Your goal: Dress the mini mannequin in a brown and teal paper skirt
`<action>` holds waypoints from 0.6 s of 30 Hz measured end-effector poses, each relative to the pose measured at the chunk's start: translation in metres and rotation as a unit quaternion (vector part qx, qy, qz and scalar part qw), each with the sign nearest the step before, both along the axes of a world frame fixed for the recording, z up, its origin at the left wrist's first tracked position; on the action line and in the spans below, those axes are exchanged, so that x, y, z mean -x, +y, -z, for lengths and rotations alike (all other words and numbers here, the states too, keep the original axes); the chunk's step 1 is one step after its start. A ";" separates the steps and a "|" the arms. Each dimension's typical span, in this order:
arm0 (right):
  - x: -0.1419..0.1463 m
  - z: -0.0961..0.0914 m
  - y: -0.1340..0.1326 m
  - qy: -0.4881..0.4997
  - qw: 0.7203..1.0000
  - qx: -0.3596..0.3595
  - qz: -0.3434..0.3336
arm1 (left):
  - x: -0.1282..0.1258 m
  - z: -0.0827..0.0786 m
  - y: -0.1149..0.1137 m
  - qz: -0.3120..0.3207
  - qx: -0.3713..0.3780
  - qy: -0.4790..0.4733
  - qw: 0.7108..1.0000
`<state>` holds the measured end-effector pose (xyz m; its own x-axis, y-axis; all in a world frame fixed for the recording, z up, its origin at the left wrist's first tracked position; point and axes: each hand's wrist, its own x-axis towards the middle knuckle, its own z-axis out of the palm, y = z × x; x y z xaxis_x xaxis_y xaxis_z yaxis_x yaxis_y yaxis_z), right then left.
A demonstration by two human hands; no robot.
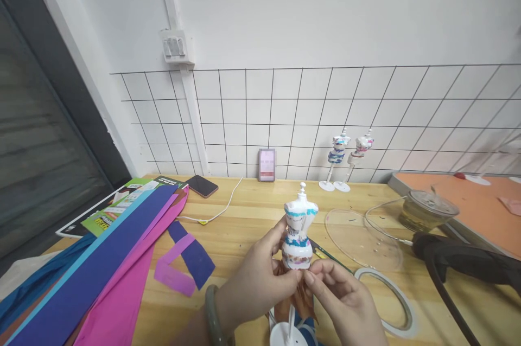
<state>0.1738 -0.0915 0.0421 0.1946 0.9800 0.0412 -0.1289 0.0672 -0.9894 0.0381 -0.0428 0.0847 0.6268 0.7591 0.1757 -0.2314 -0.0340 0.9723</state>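
A small white dress form [301,210] with blue, purple and brown patches around its torso stands upright in front of me. My left hand [256,270], with a bangle at the wrist, is closed around its lower left side, thumb across the front. A crumpled brown piece of fabric [299,302] hangs at the form's lower edge. With thumb and forefinger, my right hand [345,297] pinches that fabric just below the hips. Beneath it show the white stem and round base [280,333]. Blue material [304,324] lies behind the base, partly hidden.
Long coloured fabric strips [109,259] lie on the left, with cut pieces [191,254] beside them. A roll of tape [409,308], a clear disc [362,237], a glass container [427,210] and a black cable-fitted tool [464,259] occupy the right. Two dress forms [340,151] stand by the wall.
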 end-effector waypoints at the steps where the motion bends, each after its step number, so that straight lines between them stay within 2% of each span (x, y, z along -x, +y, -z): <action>1: 0.000 0.000 0.000 0.000 1.000 0.002 -0.008 | 0.000 0.001 0.000 -0.003 0.000 0.000 1.000; 5: -0.001 -0.004 0.001 0.000 0.999 -0.002 -0.035 | -0.001 0.005 0.002 -0.022 -0.011 0.008 1.000; 18: 0.002 -0.001 0.001 0.052 0.998 -0.008 -0.031 | -0.003 0.004 0.004 -0.046 -0.022 0.029 0.998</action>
